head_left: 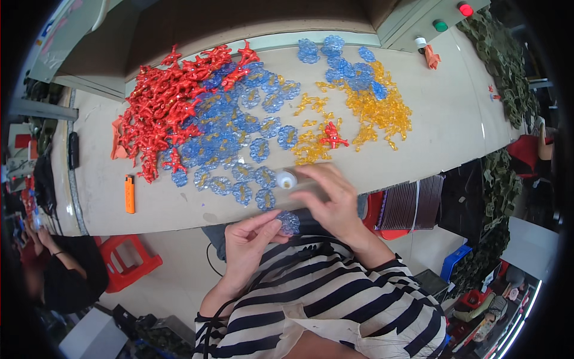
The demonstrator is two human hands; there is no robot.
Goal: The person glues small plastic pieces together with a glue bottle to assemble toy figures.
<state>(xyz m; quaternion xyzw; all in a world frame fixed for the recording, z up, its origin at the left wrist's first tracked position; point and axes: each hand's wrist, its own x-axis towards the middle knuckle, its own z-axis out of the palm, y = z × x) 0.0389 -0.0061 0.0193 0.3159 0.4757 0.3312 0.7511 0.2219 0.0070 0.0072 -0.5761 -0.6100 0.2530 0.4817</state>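
Showing translucent blue, the held piece [290, 223] has a bumpy surface.

Red stool [142, 268] on pale floor [181, 263]; white worktable [442, 119].

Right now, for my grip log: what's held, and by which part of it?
The left hand pinches a blue piece by its left edge. The right hand, blurred, seems empty.
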